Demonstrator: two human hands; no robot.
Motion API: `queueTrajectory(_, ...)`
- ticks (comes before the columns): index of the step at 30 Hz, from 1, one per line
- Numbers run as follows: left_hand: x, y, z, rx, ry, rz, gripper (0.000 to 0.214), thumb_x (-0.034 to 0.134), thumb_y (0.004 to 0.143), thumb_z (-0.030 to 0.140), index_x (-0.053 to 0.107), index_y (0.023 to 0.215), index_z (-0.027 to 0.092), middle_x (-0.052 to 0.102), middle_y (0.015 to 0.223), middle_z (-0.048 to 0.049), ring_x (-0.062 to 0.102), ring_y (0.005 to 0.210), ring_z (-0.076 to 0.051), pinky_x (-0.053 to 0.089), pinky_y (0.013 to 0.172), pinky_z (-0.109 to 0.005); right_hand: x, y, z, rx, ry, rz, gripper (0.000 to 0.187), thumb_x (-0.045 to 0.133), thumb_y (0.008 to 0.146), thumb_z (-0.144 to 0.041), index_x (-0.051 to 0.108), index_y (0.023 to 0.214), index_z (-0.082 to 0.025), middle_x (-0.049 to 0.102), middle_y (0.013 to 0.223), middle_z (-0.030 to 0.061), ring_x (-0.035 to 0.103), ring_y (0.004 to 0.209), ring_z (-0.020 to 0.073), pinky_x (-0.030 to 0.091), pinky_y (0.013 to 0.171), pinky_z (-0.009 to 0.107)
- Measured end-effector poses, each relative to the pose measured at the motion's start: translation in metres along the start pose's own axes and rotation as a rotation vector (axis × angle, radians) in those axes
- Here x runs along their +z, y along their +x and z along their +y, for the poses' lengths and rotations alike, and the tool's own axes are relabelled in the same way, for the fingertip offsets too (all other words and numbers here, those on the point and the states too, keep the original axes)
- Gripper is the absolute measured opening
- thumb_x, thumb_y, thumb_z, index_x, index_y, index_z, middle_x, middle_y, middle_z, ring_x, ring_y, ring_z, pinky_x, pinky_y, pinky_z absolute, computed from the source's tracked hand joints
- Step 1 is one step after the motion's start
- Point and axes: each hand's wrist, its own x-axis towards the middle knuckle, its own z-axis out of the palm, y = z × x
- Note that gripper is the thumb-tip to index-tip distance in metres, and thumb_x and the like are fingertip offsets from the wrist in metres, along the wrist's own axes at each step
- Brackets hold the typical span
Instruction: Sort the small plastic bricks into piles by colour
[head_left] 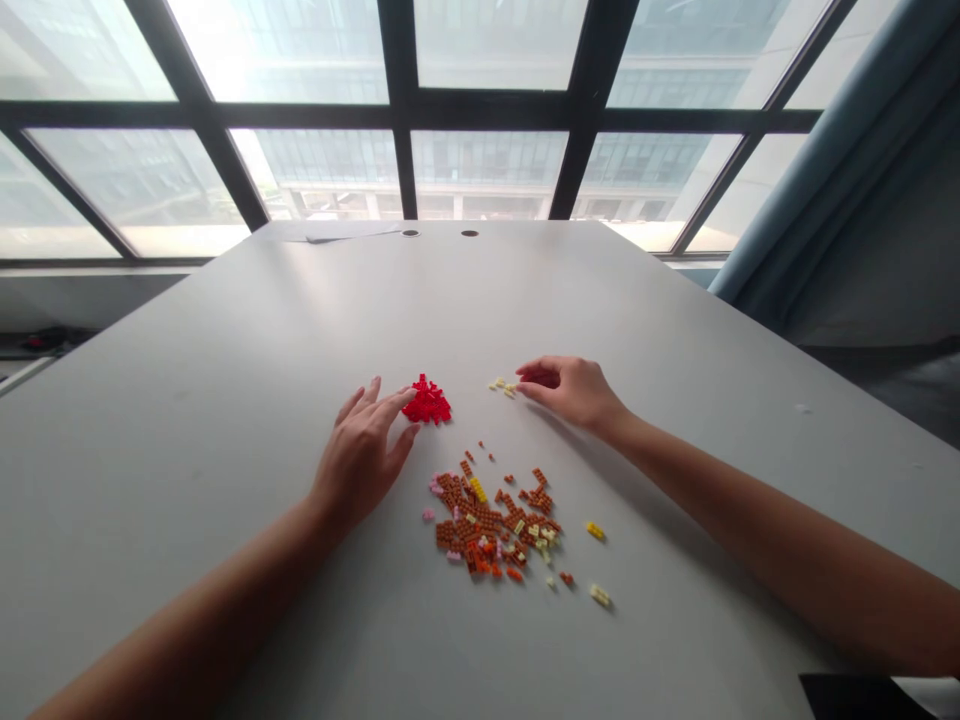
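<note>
A small heap of red toy bricks lies on the white table. Over its left edge is my left hand, palm down, with its fingers spread and apart; the index fingertip reaches the heap. To the right, my right hand has thumb and fingertips pinched at a small group of cream toy bricks, seemingly on one of them. Nearer to me spreads a mixed pile of mostly brown toy bricks, with orange, pink, cream and yellow bricks among them.
Right of the mixed pile lie a yellow brick and a cream brick. Paper sheets rest at the table's far edge, near two round holes. Large windows stand behind, and a blue curtain hangs at right.
</note>
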Motion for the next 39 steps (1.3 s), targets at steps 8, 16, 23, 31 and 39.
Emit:
queueTrajectory(8, -0.002, 0.000, 0.001, 0.000, 0.005, -0.002, 0.037, 0.044, 0.090, 0.029, 0.056, 0.122, 0.014, 0.063, 0.123, -0.0099, 0.041, 0.131, -0.030, 0.035, 0.107, -0.049, -0.001, 0.001, -0.005, -0.018, 0.111, -0.076, 0.018, 0.068, 0.074, -0.025, 0.071, 0.091, -0.018, 0.075, 0.089, 0.0050, 0.070, 0.082, 0.0187, 0.056, 0.083, 0.033)
queueTrajectory(16, -0.001, 0.000, 0.001, 0.008, -0.005, 0.011, 0.036, 0.044, 0.090, 0.029, 0.057, 0.121, 0.016, 0.063, 0.123, -0.0101, 0.042, 0.130, -0.030, 0.035, 0.107, -0.050, -0.013, -0.043, -0.039, -0.287, 0.102, -0.228, 0.009, 0.065, 0.079, -0.023, 0.072, 0.083, -0.019, 0.072, 0.078, 0.0018, 0.064, 0.065, 0.0119, 0.053, 0.064, 0.023)
queueTrajectory(23, -0.003, 0.000, 0.002, 0.001, -0.021, 0.021, 0.035, 0.044, 0.090, 0.029, 0.057, 0.121, 0.017, 0.063, 0.123, -0.0101, 0.042, 0.130, -0.030, 0.036, 0.106, -0.051, 0.013, -0.062, -0.061, -0.470, 0.006, -0.382, 0.014, 0.070, 0.075, -0.019, 0.071, 0.089, -0.018, 0.067, 0.090, 0.0068, 0.061, 0.069, 0.0132, 0.049, 0.068, 0.026)
queueTrajectory(31, -0.003, 0.000, 0.002, 0.029, 0.001, 0.020, 0.036, 0.045, 0.090, 0.029, 0.057, 0.120, 0.013, 0.064, 0.121, -0.0113, 0.043, 0.129, -0.031, 0.036, 0.106, -0.049, 0.013, -0.065, -0.060, -0.378, 0.088, -0.376, 0.028, 0.058, 0.072, -0.003, 0.068, 0.094, -0.017, 0.070, 0.087, 0.0041, 0.062, 0.066, 0.0120, 0.049, 0.068, 0.023)
queueTrajectory(39, -0.002, 0.000, 0.001, 0.011, -0.015, 0.023, 0.036, 0.043, 0.090, 0.029, 0.057, 0.120, 0.017, 0.063, 0.122, -0.0102, 0.042, 0.130, -0.030, 0.036, 0.105, -0.051, 0.003, -0.061, -0.057, -0.362, 0.040, -0.272, 0.022, 0.061, 0.074, -0.010, 0.066, 0.093, -0.020, 0.072, 0.080, 0.0001, 0.064, 0.065, 0.0118, 0.049, 0.070, 0.025)
